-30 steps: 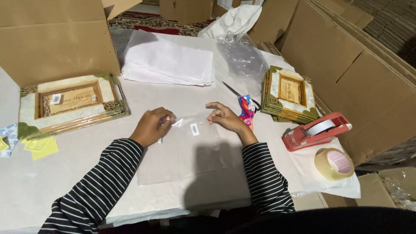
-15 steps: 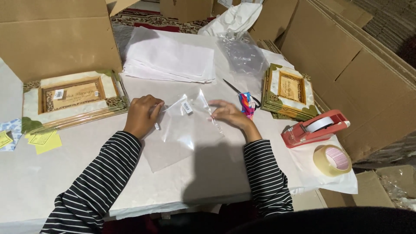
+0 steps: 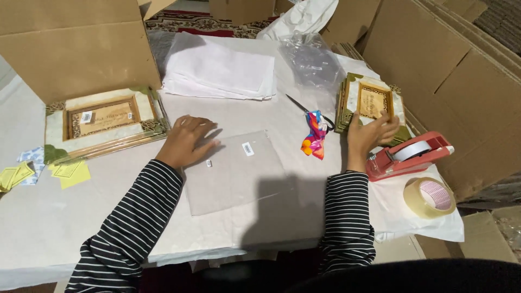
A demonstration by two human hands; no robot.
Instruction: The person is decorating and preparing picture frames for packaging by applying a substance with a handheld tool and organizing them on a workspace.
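A clear plastic sleeve with small white stickers lies flat on the white-covered table. My left hand rests palm down on the sleeve's upper left corner, fingers spread. My right hand is out to the right, fingers apart, touching the near edge of a stack of ornate gold-and-green frames. It holds nothing. Both forearms are in black-and-white striped sleeves.
Scissors with a multicoloured handle lie between sleeve and frames. A red tape dispenser and a tape roll sit at right. Another frame stack, yellow notes, folded white sheets, crumpled plastic and cardboard boxes surround.
Both hands held the sleeve up off the table; now it lies flat. My left hand presses it down and my right hand has let go and moved right to the frames.
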